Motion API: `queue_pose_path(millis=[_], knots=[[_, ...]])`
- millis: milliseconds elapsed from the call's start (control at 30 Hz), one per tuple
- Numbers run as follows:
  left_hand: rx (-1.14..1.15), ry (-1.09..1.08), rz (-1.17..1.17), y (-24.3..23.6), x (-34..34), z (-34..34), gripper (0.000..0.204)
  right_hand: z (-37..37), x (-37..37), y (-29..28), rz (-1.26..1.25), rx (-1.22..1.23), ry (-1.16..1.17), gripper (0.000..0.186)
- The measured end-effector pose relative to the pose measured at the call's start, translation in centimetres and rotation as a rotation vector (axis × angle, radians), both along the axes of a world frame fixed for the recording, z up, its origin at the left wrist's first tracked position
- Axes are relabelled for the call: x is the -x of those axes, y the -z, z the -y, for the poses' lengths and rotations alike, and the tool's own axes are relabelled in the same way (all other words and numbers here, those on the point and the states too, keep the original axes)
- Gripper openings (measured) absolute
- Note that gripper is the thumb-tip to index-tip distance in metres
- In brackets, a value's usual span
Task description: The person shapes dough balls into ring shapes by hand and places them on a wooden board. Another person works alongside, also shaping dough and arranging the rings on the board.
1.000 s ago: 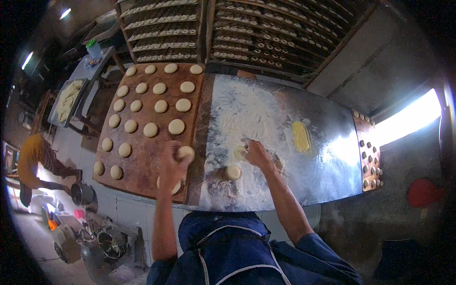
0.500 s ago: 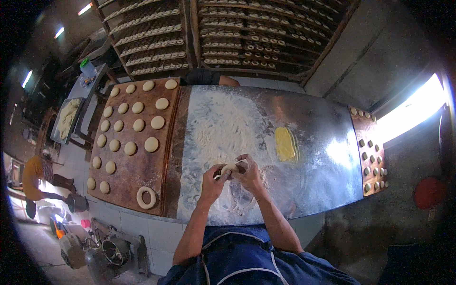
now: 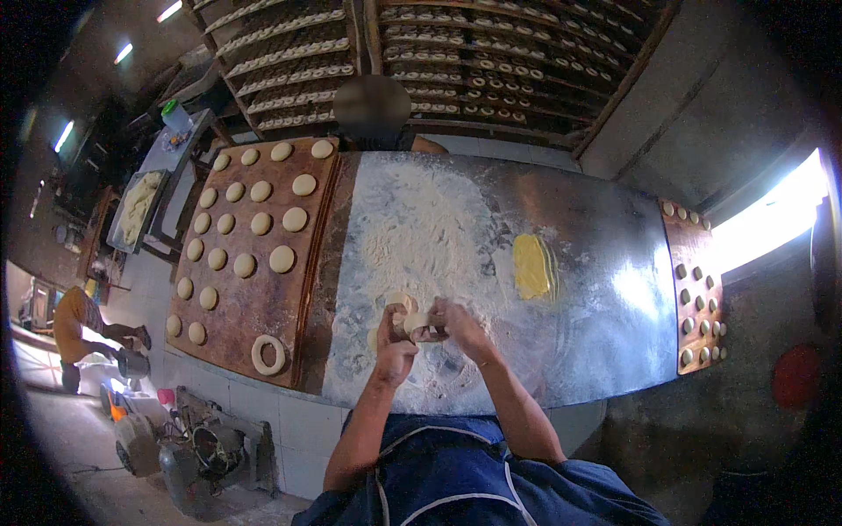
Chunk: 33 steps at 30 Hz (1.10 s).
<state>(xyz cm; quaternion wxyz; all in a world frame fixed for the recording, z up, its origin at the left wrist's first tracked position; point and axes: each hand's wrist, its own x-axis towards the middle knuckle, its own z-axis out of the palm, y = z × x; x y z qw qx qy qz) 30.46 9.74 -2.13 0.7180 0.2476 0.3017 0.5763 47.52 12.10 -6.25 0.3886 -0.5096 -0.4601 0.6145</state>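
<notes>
A small ring of pale dough (image 3: pixel 417 325) is held above the floured part of the metal table (image 3: pixel 605 263). My left hand (image 3: pixel 395 342) grips its left side, with the thumb low and the fingers curled at the far side. My right hand (image 3: pixel 456 326) is closed on the right side of the same ring, its fingers slightly blurred. Loose flour (image 3: pixel 412 228) covers the surface under and beyond both hands. To the right of the flour lies a flat slab of yellow fat or dough (image 3: pixel 532 267).
On the left, a wooden board (image 3: pixel 241 302) carries several dough rounds and one larger dough ring (image 3: pixel 267 354). Another board (image 3: pixel 693 302) with dough pieces stands at the right end. Racks (image 3: pixel 491 53) of dough rings rise behind. A person (image 3: pixel 372 105) is across the table, another (image 3: pixel 77 324) far left.
My hands have shifted slightly down, and the left has turned, its fingers spreading further round the dough ring. The person across the table has come further into view. The whole view has tilted a little.
</notes>
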Motion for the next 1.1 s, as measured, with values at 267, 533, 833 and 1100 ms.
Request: queue_pose_path(millis=[267,533,833,1100], knots=[[-0.200,-0.177,-0.954,-0.8,0.6,-1.0,0.030,0.9,4.3,-1.5,0.399,-0.348,0.024,0.052],[0.076,-0.171,-0.627,-1.0,3.5,-1.1,0.036,0.9,8.9,-7.3,0.322,0.092,-0.115,0.070],[0.145,-0.032,-0.624,-2.1,9.7,-0.2,0.034,2.1,14.1,-7.0,0.419,-0.061,-0.235,0.072],[-0.236,-0.197,-0.897,1.0,14.8,0.3,0.036,3.3,18.3,-4.6,0.416,-0.366,-0.133,0.050]])
